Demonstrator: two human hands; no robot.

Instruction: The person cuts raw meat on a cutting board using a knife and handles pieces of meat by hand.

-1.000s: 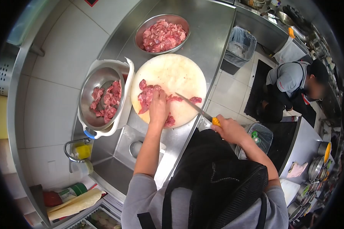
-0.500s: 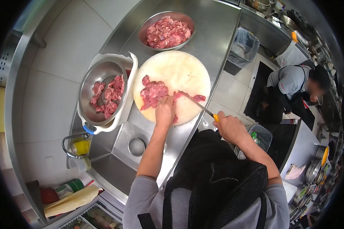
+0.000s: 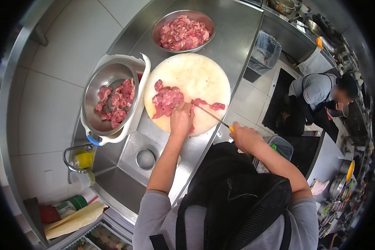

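Observation:
A round, pale cutting board [image 3: 200,75] lies on the steel counter with raw red meat [image 3: 167,101] on its left half. My left hand [image 3: 181,119] presses down on the right edge of this meat, fingers closed on it. Wrapped round the yellow handle of a knife [image 3: 211,114] is my right hand [image 3: 246,138], just off the board's lower right edge. The blade slants up and left across the board, its tip close to my left fingertips. Beyond the blade lies a thin cut strip of meat [image 3: 216,106].
Above the board stands a steel bowl [image 3: 156,37] heaped with cut meat. Another steel bowl [image 3: 96,89] with some meat sits in a white plastic tub [image 3: 143,62] at left. A sink [image 3: 125,175] lies below. At right, a person [image 3: 316,93] sits near a lined bin [image 3: 262,52].
My right hand has moved slightly up and left, pushing the knife along with it. My left hand stays on the meat. The strip at right lies a little straighter.

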